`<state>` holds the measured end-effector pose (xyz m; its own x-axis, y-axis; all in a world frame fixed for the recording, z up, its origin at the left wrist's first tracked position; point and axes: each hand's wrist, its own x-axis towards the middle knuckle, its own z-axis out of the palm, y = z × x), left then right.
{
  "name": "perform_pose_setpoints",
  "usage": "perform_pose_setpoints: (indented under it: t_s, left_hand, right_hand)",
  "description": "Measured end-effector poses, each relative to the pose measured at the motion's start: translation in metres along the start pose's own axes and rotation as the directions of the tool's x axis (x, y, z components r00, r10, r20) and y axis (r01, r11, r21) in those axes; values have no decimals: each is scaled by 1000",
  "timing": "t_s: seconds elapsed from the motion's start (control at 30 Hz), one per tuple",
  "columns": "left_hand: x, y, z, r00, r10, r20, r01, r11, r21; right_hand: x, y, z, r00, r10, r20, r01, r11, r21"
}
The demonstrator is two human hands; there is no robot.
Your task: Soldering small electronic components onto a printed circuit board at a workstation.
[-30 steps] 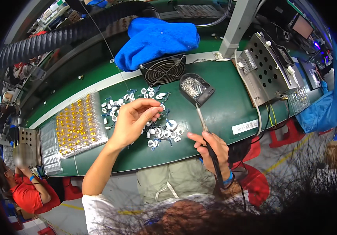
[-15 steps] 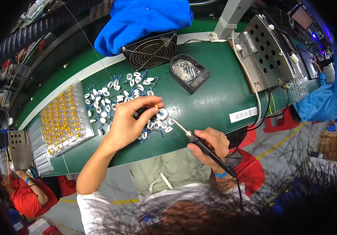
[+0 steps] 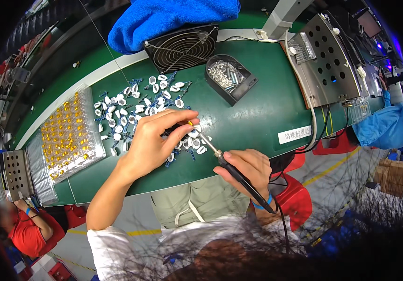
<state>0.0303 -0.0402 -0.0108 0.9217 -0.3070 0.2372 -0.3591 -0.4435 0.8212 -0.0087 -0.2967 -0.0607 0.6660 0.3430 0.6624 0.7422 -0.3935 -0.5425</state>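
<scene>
My left hand [image 3: 150,143] is closed in a pinch, with a small yellow piece [image 3: 190,123] showing between thumb and forefinger. A white cup-like part [image 3: 197,128] sits right at those fingertips; how it is gripped is partly hidden. In my right hand [image 3: 250,169] is a black soldering iron [image 3: 237,175], held like a pen. Its metal tip points up-left and meets the white part or stops just short of it. Many small white cup-shaped parts with blue strips [image 3: 117,119] lie scattered around and beyond my left hand.
A clear blister tray [image 3: 96,140] with yellow pieces stands left. Behind are a black fan [image 3: 182,50], a blue towel [image 3: 168,18] and a black bin [image 3: 233,96] of small metal parts. A perforated metal box [image 3: 325,61] stands right, near a white label [image 3: 295,134]. A co-worker in red [image 3: 31,234] sits far left.
The iron's tip has moved in closer to my left fingertips, and my right hand has shifted slightly left. The left hand keeps its pinch. The whole view has shifted a little.
</scene>
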Motion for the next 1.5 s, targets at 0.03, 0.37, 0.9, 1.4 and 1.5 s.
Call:
perform_pose_setpoints:
  t_s: [0.03,0.37,0.9,1.4,1.5]
  left_hand:
    - [0,0,0,1000,6,0,-6,1000,6]
    - [1,0,3,1000,18,-21,-18,1000,9]
    - [0,3,2,1000,-6,-6,6,1000,-13]
    - [-2,-3,-2,999,38,9,-38,999,-16]
    - [-1,-5,0,999,32,8,-32,999,-27]
  right_hand:
    - [0,1,0,1000,-7,-1,7,1000,5]
    - [-1,1,0,1000,-24,5,24,1000,4]
    - [1,3,-7,998,-45,-37,47,997,59]
    - [3,2,-10,1000,19,-22,-17,995,102]
    - [3,1,-14,1000,24,-9,-23,994,108]
